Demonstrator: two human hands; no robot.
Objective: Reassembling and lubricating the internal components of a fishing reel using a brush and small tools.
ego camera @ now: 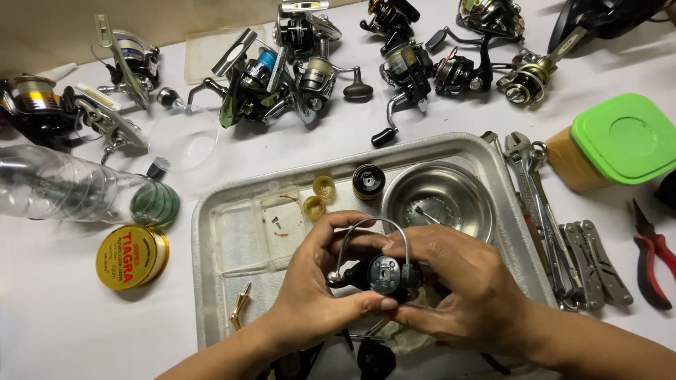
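Both hands' fingers grasp black reel rotor (384, 273); left hand (317, 295), right hand (458, 288); perhaps above tray (211, 211).

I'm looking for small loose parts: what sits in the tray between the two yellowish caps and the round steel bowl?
In the head view, one small black spool with a gold band stands between the caps and the bowl.

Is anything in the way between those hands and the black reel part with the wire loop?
No. The left hand and the right hand already grip the black reel part directly, above the metal tray.
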